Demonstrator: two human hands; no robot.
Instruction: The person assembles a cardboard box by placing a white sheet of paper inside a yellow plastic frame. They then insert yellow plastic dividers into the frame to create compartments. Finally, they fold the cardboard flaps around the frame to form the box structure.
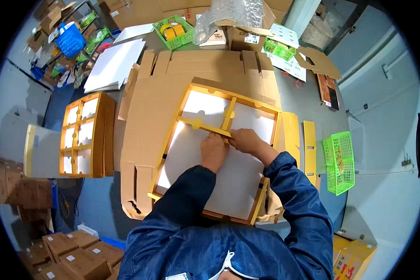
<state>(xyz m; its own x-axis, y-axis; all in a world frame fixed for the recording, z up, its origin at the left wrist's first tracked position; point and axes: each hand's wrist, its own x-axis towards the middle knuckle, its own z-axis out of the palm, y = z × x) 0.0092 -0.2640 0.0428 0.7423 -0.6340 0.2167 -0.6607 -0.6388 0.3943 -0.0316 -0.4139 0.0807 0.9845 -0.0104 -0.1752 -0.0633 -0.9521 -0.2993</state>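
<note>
Centrally, a yellow-walled tray [252, 101] lies aslant on flattened brown cardboard [205, 65]. The right hand [247, 141] pinches the yellow divider [213, 129] at its inner end; the left hand's [213, 151] curled fingers meet it there, their grip unclear. The divider (presumably light, stiff, easily creased) is best held by its edges, near the joint.

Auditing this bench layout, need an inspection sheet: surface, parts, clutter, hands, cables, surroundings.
Surface: grey table, much of it under flattened cardboard.
Job's things: yellow tray with white base, askew on the cardboard; yellow divider inside; six-compartment tray at left.
Clutter: white sheets, bubble wrap, slotted yellow strip.
Hands: left fingers and right fingers close together at the divider; exact grip hidden.
Cables: possible dark cord on floor at left, indistinct.
Surroundings: brown cartons lower left, blue bag upper left.
</note>
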